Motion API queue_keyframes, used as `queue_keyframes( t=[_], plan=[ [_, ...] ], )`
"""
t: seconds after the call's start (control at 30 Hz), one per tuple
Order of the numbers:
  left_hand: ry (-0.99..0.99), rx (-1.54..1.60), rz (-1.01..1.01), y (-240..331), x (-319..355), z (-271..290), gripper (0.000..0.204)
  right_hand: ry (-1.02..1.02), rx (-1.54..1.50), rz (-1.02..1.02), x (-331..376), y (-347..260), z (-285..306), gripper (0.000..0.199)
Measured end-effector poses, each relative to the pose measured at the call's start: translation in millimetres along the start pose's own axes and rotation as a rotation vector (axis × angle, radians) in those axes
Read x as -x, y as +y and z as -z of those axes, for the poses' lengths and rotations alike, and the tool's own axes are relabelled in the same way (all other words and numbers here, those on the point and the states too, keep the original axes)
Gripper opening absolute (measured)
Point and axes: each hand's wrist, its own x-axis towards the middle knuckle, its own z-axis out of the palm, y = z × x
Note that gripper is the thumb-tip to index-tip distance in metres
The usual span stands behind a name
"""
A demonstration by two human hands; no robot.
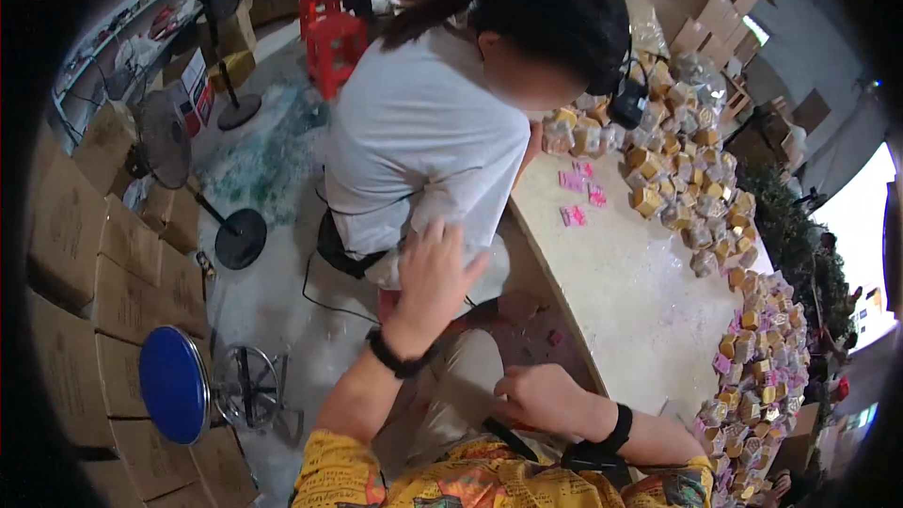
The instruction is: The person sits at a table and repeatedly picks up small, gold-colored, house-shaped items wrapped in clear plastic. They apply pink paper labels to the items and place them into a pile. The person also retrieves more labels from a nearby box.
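Observation:
My left hand point(433, 273) reaches forward beside the co-worker's white shirt point(414, 141), its fingers stretched out and the thumb apart. Something pale and translucent, perhaps plastic, shows at its fingertips; I cannot tell whether they touch it. My right hand point(546, 398) is over my lap near the table's edge, with its fingers curled in; what they hold, if anything, is hidden. Several small pink packets point(574, 181) lie on the pale table point(630, 292). Along its far and right sides are heaps of gold-coloured, clear-wrapped little boxes point(691, 183), some mixed with pink ones point(757, 357).
A co-worker sits close ahead at the table. To the left stand a blue round stool point(175, 385), a black standing fan point(242, 237) and stacked cardboard boxes point(141, 320). Red plastic stools point(336, 49) are behind the co-worker. A dark cable point(329, 301) crosses the floor.

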Motion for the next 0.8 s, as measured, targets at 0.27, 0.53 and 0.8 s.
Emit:
queue_keyframes(
  t=[0.27, 0.53, 0.8],
  plan=[
    [-0.551, 0.033, 0.383, -78, 168, 11, 0.041, -0.247, -0.203, -0.046, 0, 12, -59, 0.029],
    [-0.617, 0.109, 0.659, -124, 216, 23, 0.044, -0.252, -0.148, 0.195, -56, 1, -51, 0.027],
    [-0.673, 0.120, 0.865, -181, 254, -11, 0.046, -0.215, -0.108, 0.465, -141, 3, -50, 0.033]
  ],
)
